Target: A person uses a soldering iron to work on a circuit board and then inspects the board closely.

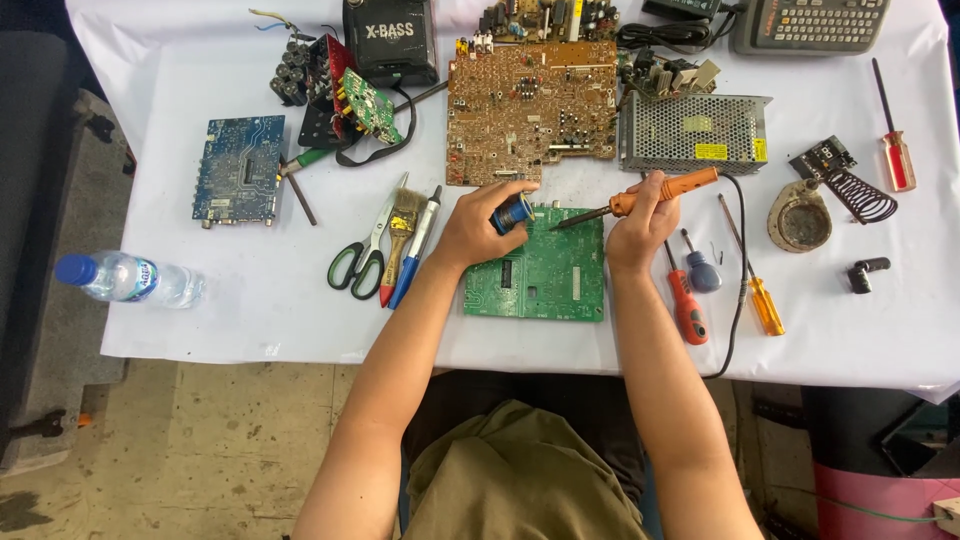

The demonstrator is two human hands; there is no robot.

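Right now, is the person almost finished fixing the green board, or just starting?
Set up: the tools and the green board lie out on the white cloth. In hand: the right hand points an orange soldering iron at the board's top edge, while the left hand grips a small blue spool there. I cannot tell whether any joints are finished.

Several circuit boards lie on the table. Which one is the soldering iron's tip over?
The green board nearest the person, between the two hands. The brown board and the blue board lie farther away, untouched.
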